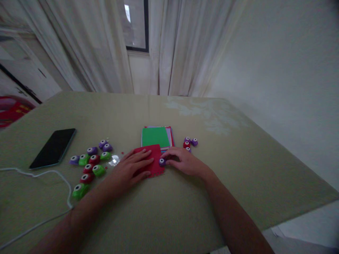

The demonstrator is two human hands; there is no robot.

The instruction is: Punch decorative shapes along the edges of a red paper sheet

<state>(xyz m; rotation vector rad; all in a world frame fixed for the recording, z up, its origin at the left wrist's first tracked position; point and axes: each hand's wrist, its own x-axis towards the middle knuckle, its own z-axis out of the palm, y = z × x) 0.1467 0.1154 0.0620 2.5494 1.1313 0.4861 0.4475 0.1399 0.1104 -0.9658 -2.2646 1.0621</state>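
A red sheet of craft paper lies on the table, with small notches along its near edge. Flat on its left part rests my left hand, fingers spread. At the sheet's right edge, my right hand has thumb and fingers closed around a small purple craft punch with a white round top. Whether the paper sits inside the punch's slot I cannot tell. Just behind is a stack of coloured sheets with a green sheet on top. Beyond my right hand stand several punches, among them a red punch.
Left of my left arm lie several purple, red and green punches. Beside them are a clear shiny disc and tiny paper bits. A dark tablet and a white cable are farther left. Curtains and a wall border the table.
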